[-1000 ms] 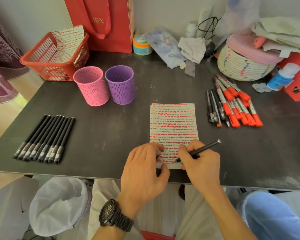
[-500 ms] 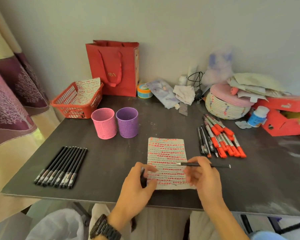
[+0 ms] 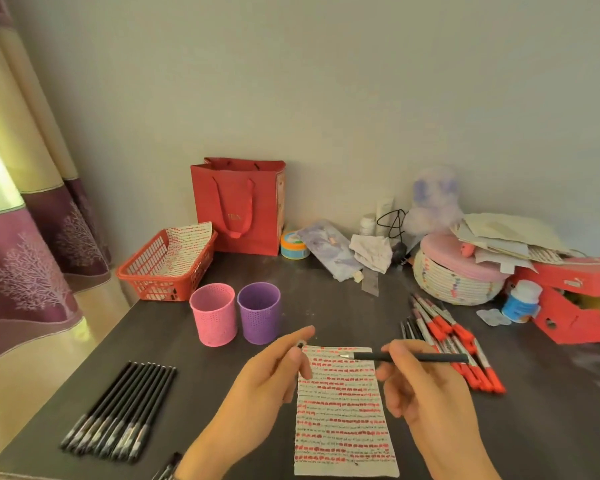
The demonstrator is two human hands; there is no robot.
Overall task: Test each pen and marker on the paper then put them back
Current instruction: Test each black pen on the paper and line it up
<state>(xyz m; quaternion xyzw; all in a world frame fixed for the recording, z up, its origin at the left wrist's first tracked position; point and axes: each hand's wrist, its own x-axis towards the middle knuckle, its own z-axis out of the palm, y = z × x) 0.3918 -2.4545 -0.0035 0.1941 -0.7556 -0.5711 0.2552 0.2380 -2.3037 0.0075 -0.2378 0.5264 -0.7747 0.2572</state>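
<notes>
Left hand (image 3: pixel 267 382) grip: tiny dark item (image 3: pixel 300 344), unidentifiable.

Domestic room, desk corner. A dark table (image 3: pixel 326 306) stands against a plain painted wall (image 3: pixel 326 81). Left of the table hangs a purple tree-patterned curtain (image 3: pixel 32 271). Along the table's far edge sit a red gift bag (image 3: pixel 238 209), a lidded woven basket (image 3: pixel 454 282), a plush toy (image 3: pixel 433 199), loose papers (image 3: pixel 506 237) and 2 mesh pen cups (image 3: pixel 213 313).

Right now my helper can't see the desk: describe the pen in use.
Find the red-striped paper at the table's front edge. Over its top, the right hand holds a black pen level, tip leftward. Unlike the pens lying in rows, it is held, tip bare.
</notes>
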